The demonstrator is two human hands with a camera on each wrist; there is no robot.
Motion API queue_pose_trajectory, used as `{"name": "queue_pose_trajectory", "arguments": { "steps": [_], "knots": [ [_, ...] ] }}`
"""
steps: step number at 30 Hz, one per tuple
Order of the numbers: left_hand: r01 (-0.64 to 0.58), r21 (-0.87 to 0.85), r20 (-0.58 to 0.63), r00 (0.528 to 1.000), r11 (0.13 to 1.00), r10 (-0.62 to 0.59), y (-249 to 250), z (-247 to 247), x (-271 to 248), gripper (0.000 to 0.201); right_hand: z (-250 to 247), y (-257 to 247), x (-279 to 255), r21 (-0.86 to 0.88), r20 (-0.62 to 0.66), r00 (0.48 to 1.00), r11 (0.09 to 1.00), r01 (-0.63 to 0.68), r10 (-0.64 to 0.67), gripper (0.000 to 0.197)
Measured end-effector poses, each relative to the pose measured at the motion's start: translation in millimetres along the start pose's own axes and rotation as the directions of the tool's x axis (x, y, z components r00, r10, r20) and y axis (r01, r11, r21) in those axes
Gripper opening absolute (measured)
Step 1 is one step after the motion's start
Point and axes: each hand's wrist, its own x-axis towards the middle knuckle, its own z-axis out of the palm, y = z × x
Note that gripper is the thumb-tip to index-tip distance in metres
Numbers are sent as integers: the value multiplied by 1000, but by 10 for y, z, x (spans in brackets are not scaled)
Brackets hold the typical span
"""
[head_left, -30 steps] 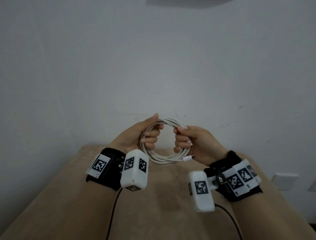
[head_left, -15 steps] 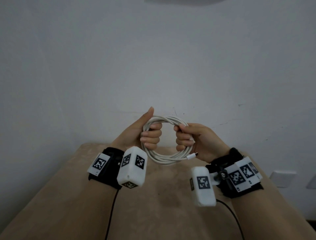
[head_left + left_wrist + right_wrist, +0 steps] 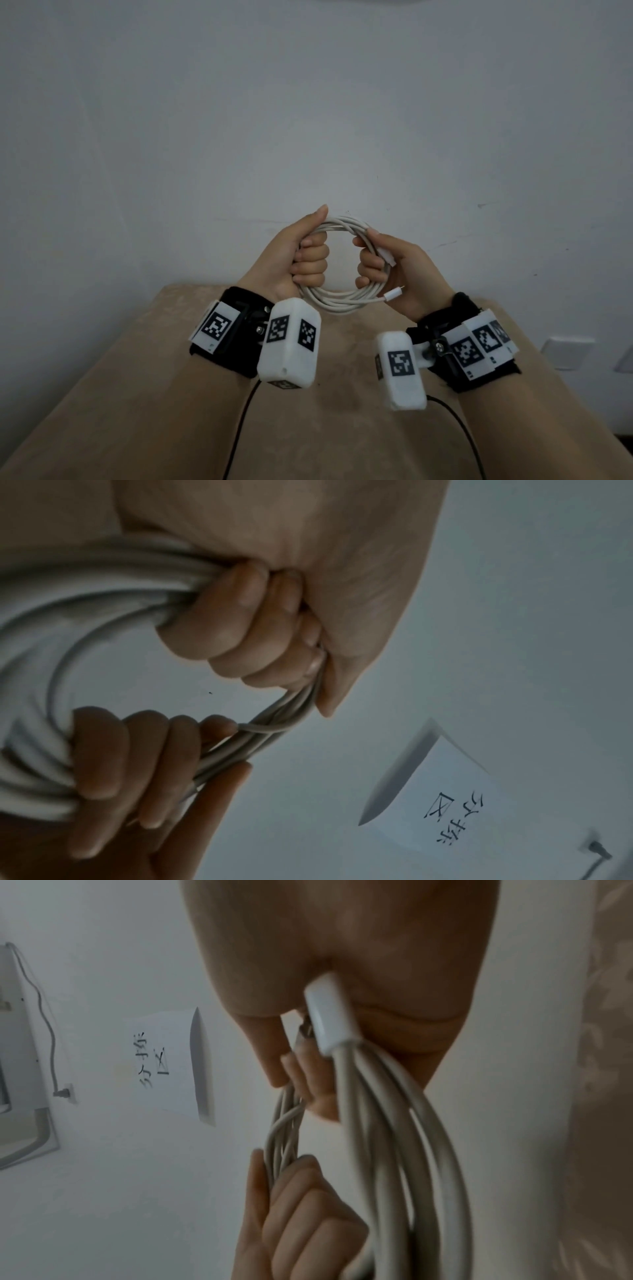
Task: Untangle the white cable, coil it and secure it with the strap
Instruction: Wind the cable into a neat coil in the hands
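beige, leaf-patterned cloth covers the worktop [image 3: 144, 404] that fills the bottom of the head view, with both forearms raised above it. nearest the camera sit two black wristbands carrying white camera housings [image 3: 291, 342] printed with black-and-white square marker codes; a thin black lead [image 3: 239, 428] hangs from each housing down to the cloth.

beyond the wrists, the white cable [image 3: 337, 301] is wound into a round coil of several turns, held upright in the air between both hands, clear of the worktop. the left hand [image 3: 294, 260] grips the coil's left side, four fingers [image 3: 240, 620] curled through the loop and clamped on the bundle, thumb straight up along the outside. the right hand [image 3: 394, 270] grips the coil's right side, fingers [image 3: 113, 764] wrapped round the strands from inside the loop. one white plug [image 3: 330, 1012] lies pressed against the right palm; a second small connector [image 3: 392, 295] sticks out at the coil's lower right, by the heel of that hand.

farther off is a plain pale wall [image 3: 308, 102]. a white sheet of paper [image 3: 171, 1064] is stuck to it, bearing handwritten black chinese characters too blurred to read with confidence. low on the right of the wall sits a white socket plate [image 3: 565, 353].
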Motion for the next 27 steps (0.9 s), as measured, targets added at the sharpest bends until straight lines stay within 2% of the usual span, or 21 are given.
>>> {"name": "queue_pose_trajectory", "arguments": {
  "steps": [3, 7, 11, 18, 22, 27],
  "knots": [
    [-32, 30, -37, 999, 999, 33, -4, 39, -14, 53, 22, 12, 17, -21, -29, 999, 999, 40, -40, 29],
    [-16, 52, -53, 998, 999, 19, 2, 89, -29, 54, 66, 17, 14, -68, -97, 990, 993, 94, -101, 35],
    [-12, 134, -30, 999, 991, 16, 23, 124, -60, 56, 89, -43, -12, -164, -130, 978, 976, 141, -163, 35],
    [-135, 166, -75, 986, 977, 149, -55, 184, -36, 43, 32, -52, -26, -173, -120, 988, 982, 75, -96, 38],
    [-152, 148, -128, 977, 977, 171, -84, 157, -10, 41, 27, -16, -27, -214, -146, 988, 977, 24, -57, 39],
    [-144, 113, -90, 984, 983, 155, -54, 157, -21, 43, 35, -28, -59, -209, -98, 994, 978, 17, -38, 36]
  ]
}}
